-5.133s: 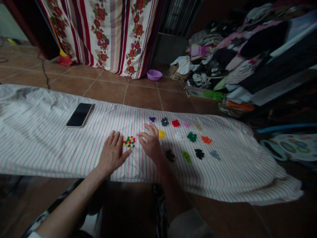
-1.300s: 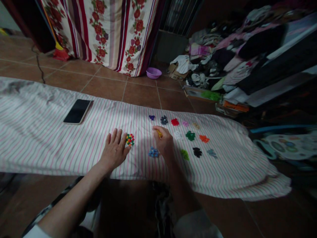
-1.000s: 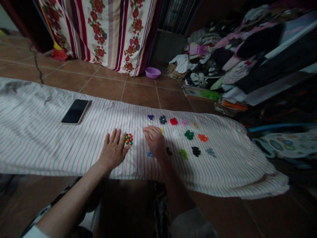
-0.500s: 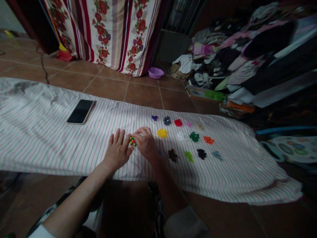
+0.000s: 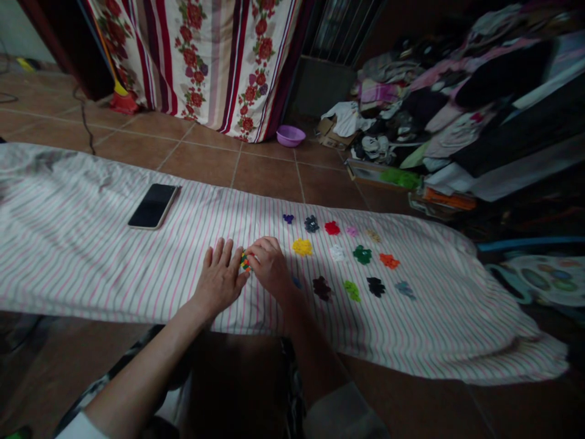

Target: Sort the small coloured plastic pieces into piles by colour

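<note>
A small round piece made of green, yellow, red and orange bits (image 5: pixel 245 262) lies on the striped cloth (image 5: pixel 192 268), partly covered by fingers. My left hand (image 5: pixel 220 274) rests flat on the cloth with its fingers spread, touching the piece's left side. Over its right side, my right hand (image 5: pixel 269 265) is closed, thumb and fingertips together; whatever they pinch is too small or hidden to name. To the right are sorted piles of small bits, among them yellow (image 5: pixel 302 247), red (image 5: pixel 332 228), dark green (image 5: pixel 362 254), orange (image 5: pixel 389 261) and black (image 5: pixel 376 286).
A phone (image 5: pixel 154 206) lies on the cloth at the left. Beyond the cloth, a purple basin (image 5: pixel 290 136) stands on the tiled floor by a flowered curtain (image 5: pixel 214 67). Heaped clothes (image 5: pixel 411 91) fill the back right, and a palette-like tray (image 5: pixel 548 277) is at the right.
The fingers of my right hand have shifted slightly over the round piece and cover more of it. The whole view has moved a little. My left hand stays flat beside the piece.
</note>
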`<action>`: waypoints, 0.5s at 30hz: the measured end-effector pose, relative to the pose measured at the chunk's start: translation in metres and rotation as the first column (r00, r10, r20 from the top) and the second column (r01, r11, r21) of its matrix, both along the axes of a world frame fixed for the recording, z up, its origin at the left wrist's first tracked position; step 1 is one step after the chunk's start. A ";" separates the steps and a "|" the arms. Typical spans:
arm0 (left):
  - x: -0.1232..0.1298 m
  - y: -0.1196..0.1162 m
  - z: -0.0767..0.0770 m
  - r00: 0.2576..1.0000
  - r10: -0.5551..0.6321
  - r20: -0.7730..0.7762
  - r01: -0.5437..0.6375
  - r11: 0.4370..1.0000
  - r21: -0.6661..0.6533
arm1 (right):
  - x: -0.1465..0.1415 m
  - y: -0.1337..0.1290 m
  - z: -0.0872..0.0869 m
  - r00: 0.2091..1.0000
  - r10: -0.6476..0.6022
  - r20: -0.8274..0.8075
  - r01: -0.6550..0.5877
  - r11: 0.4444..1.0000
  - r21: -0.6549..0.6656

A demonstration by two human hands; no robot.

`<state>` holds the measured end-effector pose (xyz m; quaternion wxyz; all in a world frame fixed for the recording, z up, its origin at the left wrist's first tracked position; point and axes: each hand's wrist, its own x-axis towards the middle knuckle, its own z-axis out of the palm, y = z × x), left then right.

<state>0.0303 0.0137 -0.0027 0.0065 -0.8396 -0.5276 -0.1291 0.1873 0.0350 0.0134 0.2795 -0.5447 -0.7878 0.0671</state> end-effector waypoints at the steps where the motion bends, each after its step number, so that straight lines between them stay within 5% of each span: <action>1: 0.000 0.000 0.000 1.000 0.000 0.001 0.000 1.000 -0.002 | -0.001 0.000 -0.001 1.000 0.015 -0.006 -0.015 1.000 0.004; 15: 0.000 0.000 0.001 1.000 -0.006 0.016 0.007 1.000 -0.015 | 0.004 -0.003 0.004 0.999 -0.028 0.027 0.029 0.999 -0.023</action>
